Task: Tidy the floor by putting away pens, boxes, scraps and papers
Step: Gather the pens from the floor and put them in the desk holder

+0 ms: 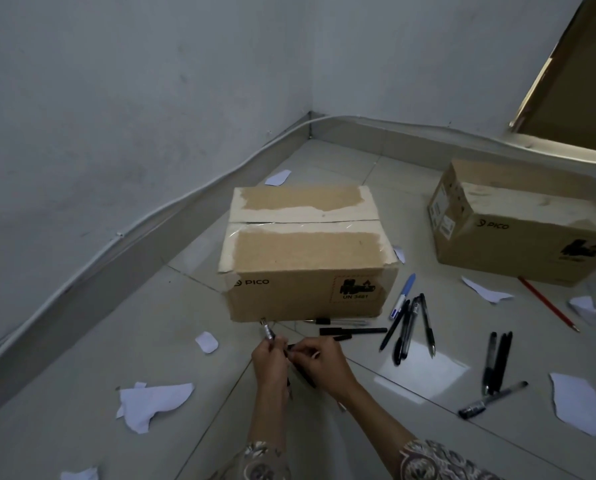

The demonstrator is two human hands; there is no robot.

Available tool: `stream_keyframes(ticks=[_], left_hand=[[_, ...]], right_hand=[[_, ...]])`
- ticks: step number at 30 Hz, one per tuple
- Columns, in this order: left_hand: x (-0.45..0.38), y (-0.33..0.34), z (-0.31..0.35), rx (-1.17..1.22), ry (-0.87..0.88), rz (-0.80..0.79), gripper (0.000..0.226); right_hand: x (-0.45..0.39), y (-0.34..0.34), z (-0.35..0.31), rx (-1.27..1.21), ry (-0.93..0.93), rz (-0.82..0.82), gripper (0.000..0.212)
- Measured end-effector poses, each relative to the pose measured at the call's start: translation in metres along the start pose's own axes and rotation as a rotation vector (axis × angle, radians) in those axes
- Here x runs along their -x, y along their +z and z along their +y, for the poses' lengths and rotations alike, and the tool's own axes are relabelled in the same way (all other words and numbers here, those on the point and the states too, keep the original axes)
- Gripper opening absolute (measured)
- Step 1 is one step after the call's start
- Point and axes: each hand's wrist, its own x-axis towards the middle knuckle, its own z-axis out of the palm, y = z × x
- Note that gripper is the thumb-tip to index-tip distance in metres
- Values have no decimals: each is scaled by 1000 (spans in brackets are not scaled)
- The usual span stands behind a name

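A closed cardboard box marked PICO stands on the floor in front of me. Just below it, my left hand grips a pen whose silver tip points up toward the box. My right hand pinches a black pen close against the left hand. Several black pens and a blue-and-white pen lie to the right of the box. Two black pens lie along its front edge. Torn paper scraps are scattered about.
A second PICO box sits at the right, with a red pencil in front of it. More pens and a paper scrap lie at the lower right. Grey walls meet in a corner behind; a cable runs along the skirting.
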Motion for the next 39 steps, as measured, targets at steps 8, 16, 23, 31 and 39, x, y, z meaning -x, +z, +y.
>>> stream_keyframes(ticks=[8,16,23,31,39], left_hand=[[-13,3,-4,-170,23,-150,30],[-28,-7,-11,-140,8,-163,28],[-26,-10,-8,-37,-28,-104,23],[-22,-8,-6,18,-65,-75,21],[-23,-16,-8,26,-91,-60,20]], right_hand=[[-10,-57,46,793,-29,327,33],[-19,-78,69,1004,-67,109,32],[-12,-74,51,973,-266,250,34],[-22,-30,39,895,-300,-26,19],[-26,-25,27,1009,-203,-92,25]])
